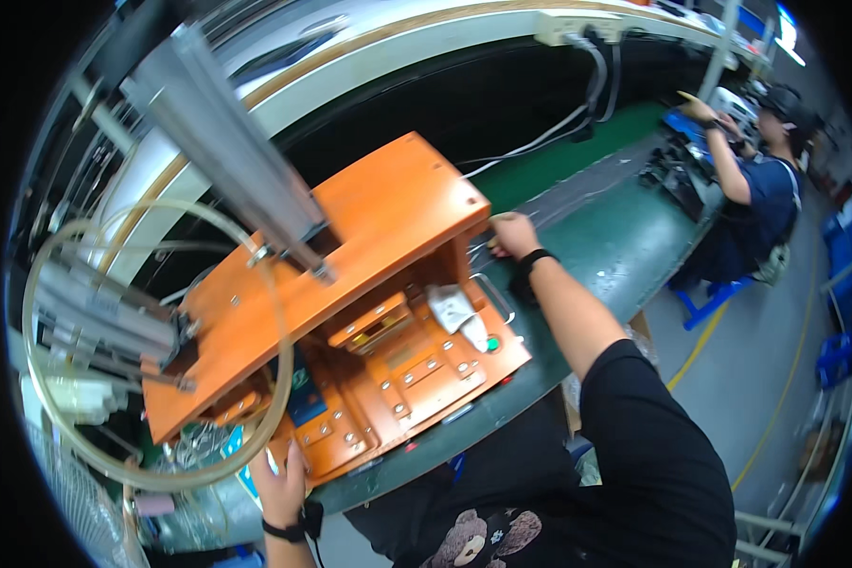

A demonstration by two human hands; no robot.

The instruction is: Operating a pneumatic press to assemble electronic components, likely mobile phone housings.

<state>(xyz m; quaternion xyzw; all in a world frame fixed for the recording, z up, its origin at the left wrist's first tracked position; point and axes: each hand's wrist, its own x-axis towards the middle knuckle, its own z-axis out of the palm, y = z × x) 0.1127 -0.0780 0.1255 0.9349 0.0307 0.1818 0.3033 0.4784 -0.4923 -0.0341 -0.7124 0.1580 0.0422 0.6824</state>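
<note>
An orange press fixture [388, 204] stands tilted in view on the green bench, with grey pneumatic cylinders [227, 133] on top. My left hand [282, 485] is at its front left corner, thumb and fingers apart, fingertips partly behind a looped clear hose [279, 379]. At the far right side of the fixture, my right hand [514, 235] is closed, its fingers curled; what they hold, if anything, is hidden. On the fixture's base lie a white wrapped piece [452, 310] and a dark blue block [305, 393]. A green button [492, 344] sits at the base's right corner.
The green bench top [596, 237] runs off to the right, where a co-worker [772, 204] sits on a blue stool [710, 301] beside dark parts [682, 175]. A power strip [577, 28] with cables hangs from the shelf edge [398, 43]. Clear plastic bags [194, 488] lie at left.
</note>
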